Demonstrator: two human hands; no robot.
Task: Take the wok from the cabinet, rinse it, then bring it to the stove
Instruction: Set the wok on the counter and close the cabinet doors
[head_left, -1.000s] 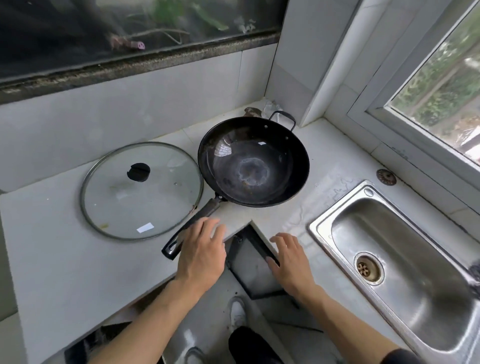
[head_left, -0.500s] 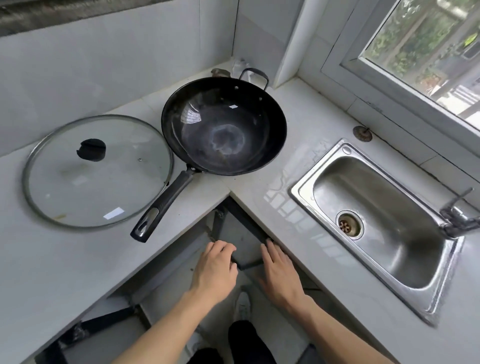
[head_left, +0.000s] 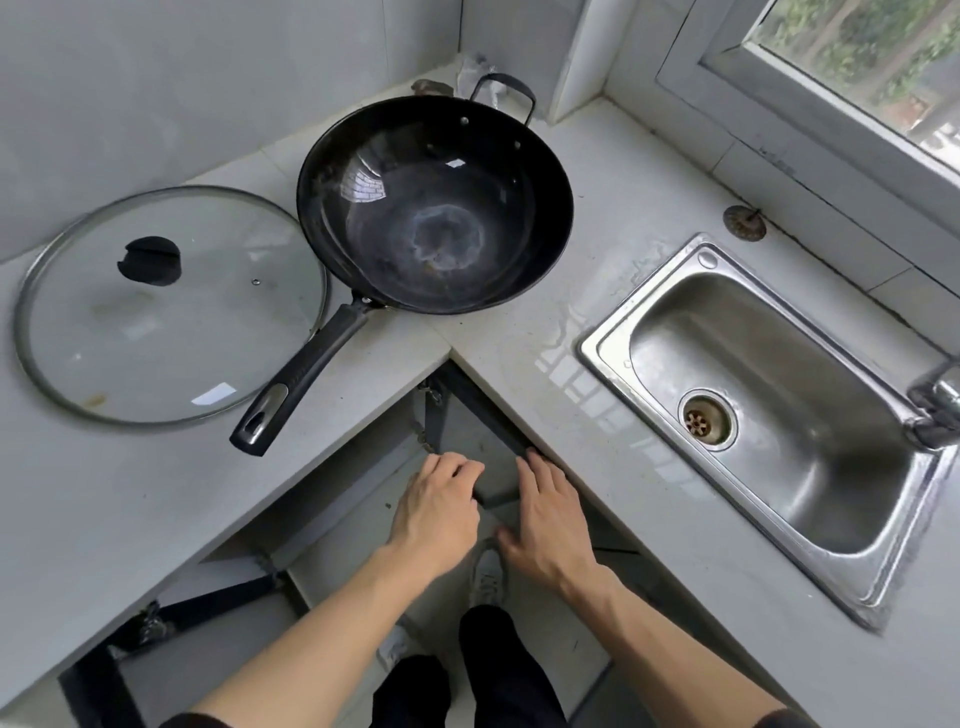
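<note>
Your black wok (head_left: 435, 205) sits upright on the pale L-shaped desk (head_left: 104, 499), tucked into the inner corner below the tiled wall, its long handle (head_left: 301, 379) angled toward you and ending close to the desk's front edge. Just left of it lies a glass lid (head_left: 171, 304) flat on the desk, its rim touching or nearly touching the wok's side, a dark knob (head_left: 150, 261) showing through the glass. To the right, the stainless sink (head_left: 769, 415) is set into the other leg of the desk, well apart from the wok, with the drain (head_left: 698, 420) bare and a metal faucet (head_left: 935, 402) cutting in at the frame's edge; a small round drain stopper (head_left: 744, 222) rests on the desk by the window sill (head_left: 831, 150). Your hands are below desk level at the corner cabinet: your left hand (head_left: 436, 512) is curled over the top edge of the dark cabinet door (head_left: 496, 501), and your right hand (head_left: 550, 512) lies with fingers extended along the dark frame under the desk edge, gripping nothing that can be made out. Neither hand touches the wok. A light shoe (head_left: 485, 574) shows on the floor between your forearms.
</note>
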